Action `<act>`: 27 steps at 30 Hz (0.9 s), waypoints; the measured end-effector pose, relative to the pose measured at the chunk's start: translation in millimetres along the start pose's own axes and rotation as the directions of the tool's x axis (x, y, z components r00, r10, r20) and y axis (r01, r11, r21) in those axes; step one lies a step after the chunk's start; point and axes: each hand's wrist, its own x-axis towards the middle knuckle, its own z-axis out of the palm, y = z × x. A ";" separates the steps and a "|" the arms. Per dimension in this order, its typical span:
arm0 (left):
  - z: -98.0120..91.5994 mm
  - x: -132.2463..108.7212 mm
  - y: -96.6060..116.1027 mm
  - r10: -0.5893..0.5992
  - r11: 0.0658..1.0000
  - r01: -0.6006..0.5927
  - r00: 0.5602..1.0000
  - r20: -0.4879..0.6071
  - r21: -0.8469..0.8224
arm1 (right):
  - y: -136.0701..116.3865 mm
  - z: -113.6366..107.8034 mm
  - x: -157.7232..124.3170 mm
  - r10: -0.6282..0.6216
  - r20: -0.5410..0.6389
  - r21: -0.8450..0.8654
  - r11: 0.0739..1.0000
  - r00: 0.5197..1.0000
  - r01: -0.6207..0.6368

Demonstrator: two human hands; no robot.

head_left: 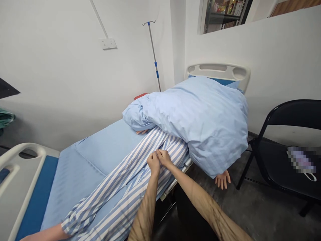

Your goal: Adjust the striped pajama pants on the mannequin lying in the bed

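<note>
The left hand (153, 163) and right hand (164, 158) pinch together, fingertips closed on the striped pyjama trousers (120, 180) of a patient manikin (160, 147) on the hospital bed (27, 160) — soft, light cloth, best gathered in a fold near the hip, at the bed's near edge.

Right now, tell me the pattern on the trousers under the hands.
The trousers show blue and white stripes, best in the head view.
</note>
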 end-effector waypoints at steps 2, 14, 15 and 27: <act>5.5 -9.3 -6.6 0.010 0.999 -0.013 0.999 0.052 0.046 | 1.1 0.3 0.2 0.020 -0.014 0.031 0.999 1.000 -0.020; 4.7 -17.0 -10.0 0.026 0.993 -0.033 0.998 0.061 0.109 | -4.1 -8.5 5.6 -0.034 0.081 -0.074 0.996 0.996 0.040; 4.7 -17.4 -9.1 0.035 0.993 -0.042 0.997 0.066 0.112 | -8.9 -13.9 7.5 -0.047 0.094 -0.090 0.994 0.994 0.056; 7.3 -18.9 -6.9 0.057 0.986 -0.065 0.997 0.053 0.157 | 4.0 -36.0 11.6 -0.061 0.056 -0.293 0.953 0.997 0.075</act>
